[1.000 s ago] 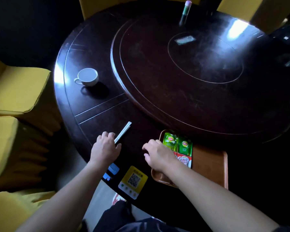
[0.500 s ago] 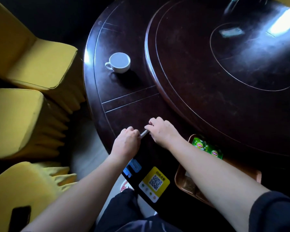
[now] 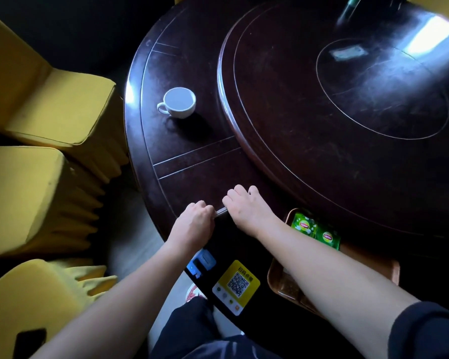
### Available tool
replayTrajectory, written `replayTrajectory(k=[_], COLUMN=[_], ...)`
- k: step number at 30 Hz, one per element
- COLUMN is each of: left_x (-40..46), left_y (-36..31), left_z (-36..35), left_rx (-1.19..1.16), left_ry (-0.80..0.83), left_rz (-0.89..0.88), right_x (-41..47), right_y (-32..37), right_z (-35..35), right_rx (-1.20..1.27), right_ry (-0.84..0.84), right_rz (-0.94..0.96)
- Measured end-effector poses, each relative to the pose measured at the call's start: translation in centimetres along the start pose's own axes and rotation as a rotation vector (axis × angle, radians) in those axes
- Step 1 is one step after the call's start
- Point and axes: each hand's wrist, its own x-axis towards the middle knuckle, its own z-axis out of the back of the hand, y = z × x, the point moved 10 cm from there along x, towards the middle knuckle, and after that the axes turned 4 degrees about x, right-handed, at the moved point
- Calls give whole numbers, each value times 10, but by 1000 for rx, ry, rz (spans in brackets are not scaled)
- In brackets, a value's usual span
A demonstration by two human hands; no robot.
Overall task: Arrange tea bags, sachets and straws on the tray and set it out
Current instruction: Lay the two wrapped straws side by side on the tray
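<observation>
A white wrapped straw lies on the dark round table near its front edge; only a short piece shows between my hands. My left hand is closed on its near end. My right hand covers its far end with fingers curled over it. To the right, a brown tray sits at the table's edge, and two green tea bags lie side by side at its far left corner. My right forearm hides most of the tray.
A white cup stands on the table's outer ring, far left. The raised turntable fills the middle. A yellow QR sticker and a blue sticker mark the near edge. Yellow-covered chairs crowd the left side.
My right hand left the tray and moved left onto the straw, joining my left hand. The view swung left and down, so the tray now sits at the right.
</observation>
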Motion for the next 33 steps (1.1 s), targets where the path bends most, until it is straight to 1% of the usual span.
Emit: replayTrajectory(k=[3, 6, 7, 9, 11, 12, 14, 15, 17, 19, 21, 25, 27, 30, 33], left_x=[-4, -10, -13, -20, -28, -32, -41, -46, -55, -64, -70, -80, -84, -84, -79], left_y=[-9, -21, -24, -36, -58, -71, -102, -119, -151, -176, -196, -243, -261, -279, -295], left_z=[7, 22, 26, 25, 22, 20, 14, 10, -1, -11, -22, -41, -60, -93, -118], left_rx=[-52, -152, -218, -451, -646, -721, -852, -891, -922, -905, -870, -834, -865, -796, -642], left_ry=[-2, -32, -23, 47, 104, 128, 190, 226, 301, 348, 365, 435, 487, 543, 536], left_rz=[-21, 46, 90, 180, 223, 227, 206, 184, 143, 135, 141, 72, 114, 148, 142], right_x=[-10, -32, -45, -77, -116, -135, -167, -181, -209, -236, -265, -318, -346, -388, -422], right_y=[-9, -31, -41, -64, -87, -95, -95, -91, -85, -86, -91, -100, -108, -124, -140], right_z=[17, 51, 64, 85, 87, 79, 53, 42, 30, 25, 19, 6, -2, -14, -37], right_rx=[53, 208, 248, 371, 660, 848, 1218, 1367, 1519, 1575, 1575, 1609, 1621, 1541, 1447], right_ry=[-74, -229, -286, -394, -452, -439, -350, -320, -302, -331, -376, -439, -462, -441, -361], right_rz=[-52, -183, -245, -392, -597, -712, -902, -948, -974, -992, -1048, -1133, -1195, -1290, -1382])
